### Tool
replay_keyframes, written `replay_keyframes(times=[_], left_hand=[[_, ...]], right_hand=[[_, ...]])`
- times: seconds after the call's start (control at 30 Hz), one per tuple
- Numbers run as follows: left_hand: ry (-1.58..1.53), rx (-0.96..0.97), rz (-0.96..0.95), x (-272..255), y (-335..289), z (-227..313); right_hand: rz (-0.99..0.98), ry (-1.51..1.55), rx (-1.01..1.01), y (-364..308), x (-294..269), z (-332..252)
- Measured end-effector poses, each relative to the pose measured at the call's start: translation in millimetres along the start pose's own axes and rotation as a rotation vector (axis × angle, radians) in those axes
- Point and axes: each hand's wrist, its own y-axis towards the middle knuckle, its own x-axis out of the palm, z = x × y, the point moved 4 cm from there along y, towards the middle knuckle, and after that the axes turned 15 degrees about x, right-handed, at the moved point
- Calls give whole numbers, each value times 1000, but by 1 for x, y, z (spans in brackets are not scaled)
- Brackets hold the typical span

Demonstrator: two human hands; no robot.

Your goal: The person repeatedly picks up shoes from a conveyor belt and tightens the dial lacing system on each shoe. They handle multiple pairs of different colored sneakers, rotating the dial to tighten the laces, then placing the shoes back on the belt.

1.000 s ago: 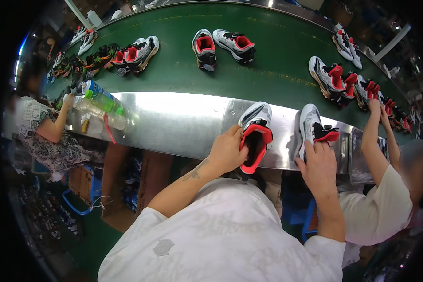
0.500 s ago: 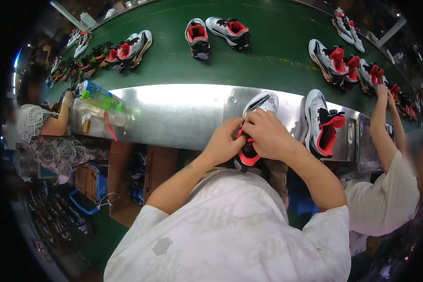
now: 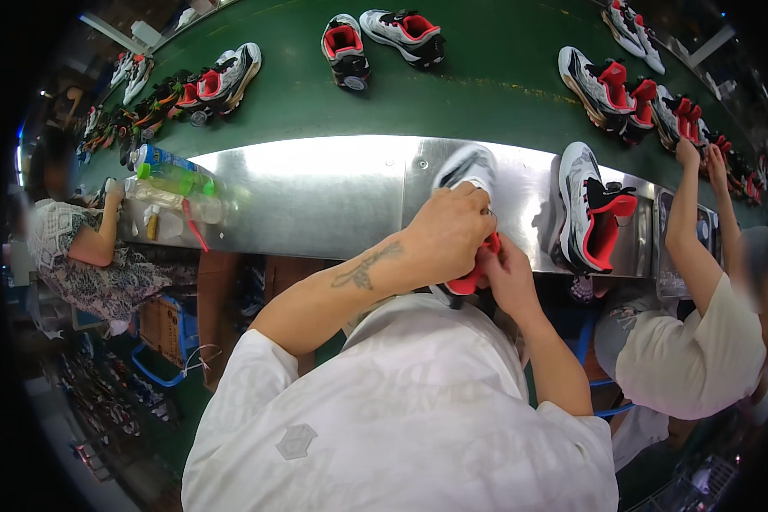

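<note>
A white and black sneaker (image 3: 467, 162) with red lining lies at the near edge of the metal bench, its toe pointing away from me. My left hand (image 3: 454, 226) reaches across its top, fingers closed on the upper around the lacing. At the heel end, my right hand (image 3: 509, 271) pinches the red lining of the collar. Both hands hide the middle of this shoe. Just to the right stands a matching sneaker (image 3: 582, 209), upright, with its red inside showing; neither hand touches it.
The metal bench top (image 3: 316, 196) runs along a green conveyor belt (image 3: 299, 111). On the belt are a pair of sneakers (image 3: 347, 64) and more rows at both sides. Bottles (image 3: 175, 181) lie at left. Co-workers sit on both sides; one's hands (image 3: 700, 158) touch shoes at right.
My left hand has moved from the shoe's left side across its top. My right hand has come down from the lacing to the collar near the heel.
</note>
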Motion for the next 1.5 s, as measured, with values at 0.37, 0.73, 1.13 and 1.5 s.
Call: replay_keyframes(times=[0.37,0.73,1.13,1.5], left_hand=[[131,102,448,6,-30,0],[-231,-502,693,46,-53,-22],[-169,-494,768,56,-47,-13],[-153,-470,733,62,-43,-13]], right_hand=[[-119,-593,-321,-26,-13,-40],[-170,-1098,-746,-2,-6,-136],[5,-1188,-837,16,-3,-118],[-87,-1344,-482,18,-2,-120]])
